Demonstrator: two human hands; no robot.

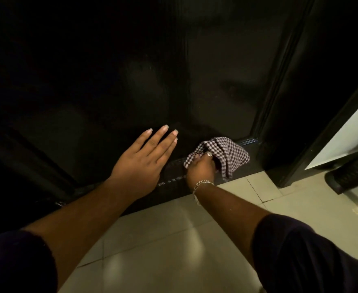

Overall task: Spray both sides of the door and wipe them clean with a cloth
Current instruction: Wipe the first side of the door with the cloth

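Note:
A dark, glossy door (144, 72) fills most of the head view, its bottom edge meeting the floor. My left hand (145, 162) lies flat on the door's lower part with straight fingers. To its right, my right hand (201, 168) grips a bunched checked cloth (226, 155) and holds it against the door's bottom rail near the right corner. A silver bracelet hangs at my right wrist. No spray bottle is in view.
The dark door frame (279, 85) rises at the right of the door. Pale glossy floor tiles (174, 240) lie below, with a crack near the frame. A dark mat (351, 176) and a white surface (347, 132) sit at the far right.

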